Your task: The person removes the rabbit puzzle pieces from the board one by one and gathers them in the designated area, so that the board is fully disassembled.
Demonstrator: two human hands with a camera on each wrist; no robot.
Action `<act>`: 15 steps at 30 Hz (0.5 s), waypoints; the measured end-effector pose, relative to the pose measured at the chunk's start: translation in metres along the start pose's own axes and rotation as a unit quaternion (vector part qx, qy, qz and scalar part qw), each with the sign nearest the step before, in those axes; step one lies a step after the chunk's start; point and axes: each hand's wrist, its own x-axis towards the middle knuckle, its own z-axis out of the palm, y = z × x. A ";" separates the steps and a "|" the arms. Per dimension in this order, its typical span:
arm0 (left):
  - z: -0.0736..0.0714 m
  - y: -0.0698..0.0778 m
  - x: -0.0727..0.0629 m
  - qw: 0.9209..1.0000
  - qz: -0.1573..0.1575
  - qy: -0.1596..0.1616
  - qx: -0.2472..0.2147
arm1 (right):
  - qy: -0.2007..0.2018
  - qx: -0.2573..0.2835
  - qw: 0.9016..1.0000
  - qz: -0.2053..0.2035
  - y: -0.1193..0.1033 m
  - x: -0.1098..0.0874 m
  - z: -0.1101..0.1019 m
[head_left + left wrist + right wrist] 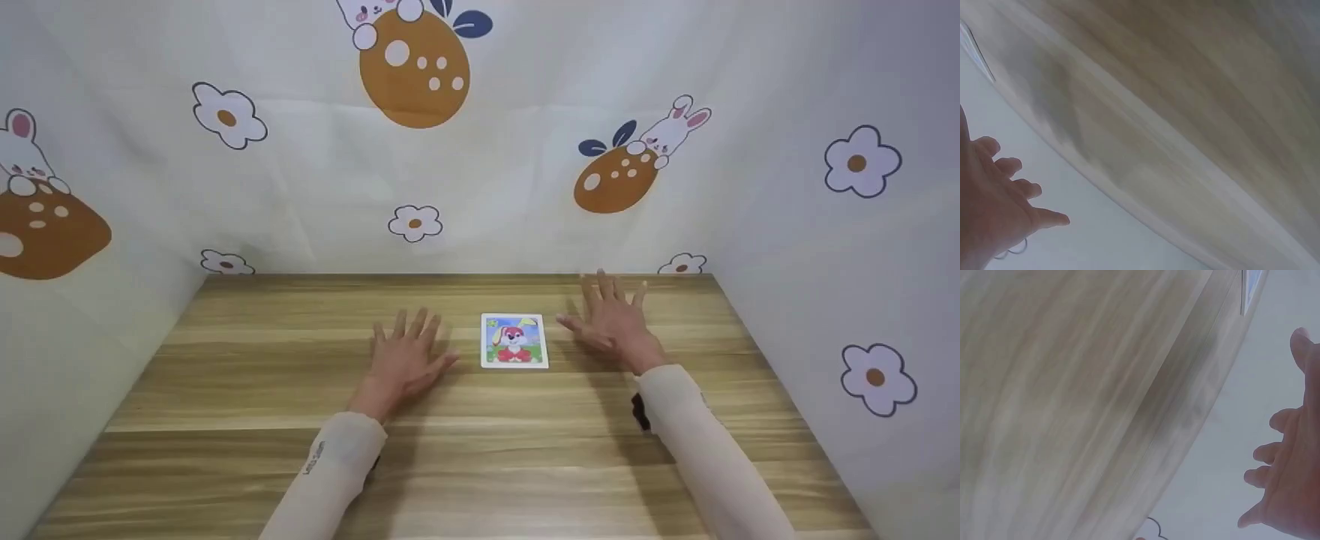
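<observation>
On the wood-grain table lies a flat picture card or puzzle (pixel 514 341) with a white border, showing a red and white cartoon dog. To its left is my left hand (pixel 405 360), palm down with the fingers spread and nothing held. My right hand (pixel 616 324) is spread the same way on the card's right, a little farther back. Both hands are apart from the card. The left wrist view shows my left hand (pixel 994 197) with straight fingers, and the right wrist view shows my right hand (pixel 1292 455) likewise; a card edge peeks in at the top of each.
The wood-grain table (pixel 480 465) runs back to a pale cloth wall (pixel 315 172) printed with rabbits, orange fruit shapes and flowers. Similar cloth walls stand at the left and right sides. Pale sleeves (pixel 705 442) cover both forearms.
</observation>
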 end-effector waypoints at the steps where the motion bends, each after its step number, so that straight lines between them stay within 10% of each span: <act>1: 0.002 0.003 0.000 1.000 0.003 -0.004 0.000 | -0.001 0.002 1.000 -0.003 -0.003 0.001 0.001; 15: 0.022 0.061 0.004 0.998 0.051 -0.037 0.004 | -0.018 0.096 0.995 -0.035 -0.046 0.016 0.005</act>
